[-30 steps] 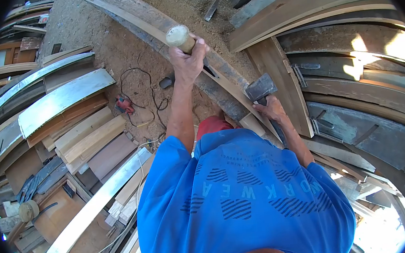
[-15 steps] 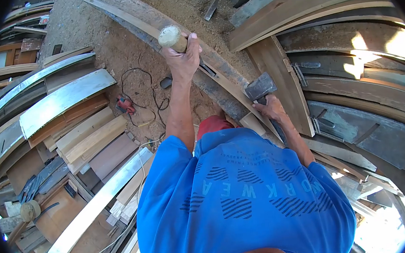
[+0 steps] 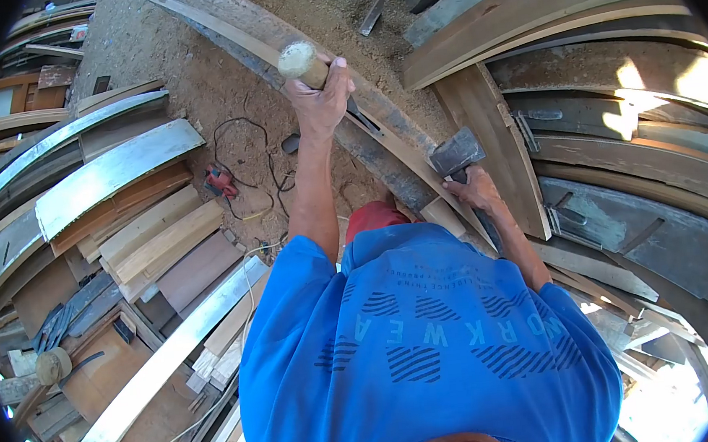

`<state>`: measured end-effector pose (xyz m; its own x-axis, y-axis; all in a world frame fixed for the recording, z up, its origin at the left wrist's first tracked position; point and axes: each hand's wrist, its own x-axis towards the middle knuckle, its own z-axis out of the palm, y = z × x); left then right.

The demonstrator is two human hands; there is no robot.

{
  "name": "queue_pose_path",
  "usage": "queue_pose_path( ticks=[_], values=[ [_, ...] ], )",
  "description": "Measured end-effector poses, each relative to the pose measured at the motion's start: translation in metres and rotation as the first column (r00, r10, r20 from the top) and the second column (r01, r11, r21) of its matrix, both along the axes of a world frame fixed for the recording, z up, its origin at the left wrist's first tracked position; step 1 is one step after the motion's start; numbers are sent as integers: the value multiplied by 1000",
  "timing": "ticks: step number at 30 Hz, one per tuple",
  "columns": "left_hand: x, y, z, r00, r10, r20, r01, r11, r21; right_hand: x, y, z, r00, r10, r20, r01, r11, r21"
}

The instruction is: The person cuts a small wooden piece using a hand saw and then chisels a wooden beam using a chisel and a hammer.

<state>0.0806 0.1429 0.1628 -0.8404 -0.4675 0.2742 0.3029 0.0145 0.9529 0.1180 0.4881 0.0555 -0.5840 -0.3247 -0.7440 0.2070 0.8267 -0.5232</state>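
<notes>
My left hand (image 3: 320, 102) is closed round the thick wooden handle of a chisel (image 3: 298, 61). Below the fist its dark blade reaches down to a long, narrow wooden board (image 3: 412, 159), beside a dark slot (image 3: 367, 124) cut in the edge. My right hand (image 3: 476, 189) grips a hammer (image 3: 456, 153) just under its heavy, grey, blocky head. The hammer is held low over the board, apart from the chisel. Most of the hammer's handle is hidden.
A red power tool (image 3: 219, 182) with a dark cord lies on the dirt floor at left. Stacked planks (image 3: 158, 238) fill the left side. Large boards (image 3: 538, 15) lean at right, near my right arm. A worn beam (image 3: 405, 184) lies under the narrow board.
The chisel in my left hand has shifted very slightly, and a little more of its blade shows below the fist. My right hand and the hammer stay nearly still.
</notes>
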Motion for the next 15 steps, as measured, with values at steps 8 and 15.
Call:
queue_pose_path(
  ticks=[8, 15],
  values=[
    [-6, 20, 11, 980, 190, 57, -181, 975, -132, 6, 3, -15, 993, -18, -117, 12, 999, -48],
    [6, -6, -3, 975, 224, -2, -220, 957, 187, 8, 2, -10, 979, -36, -199, 18, 996, -90]
  ],
)
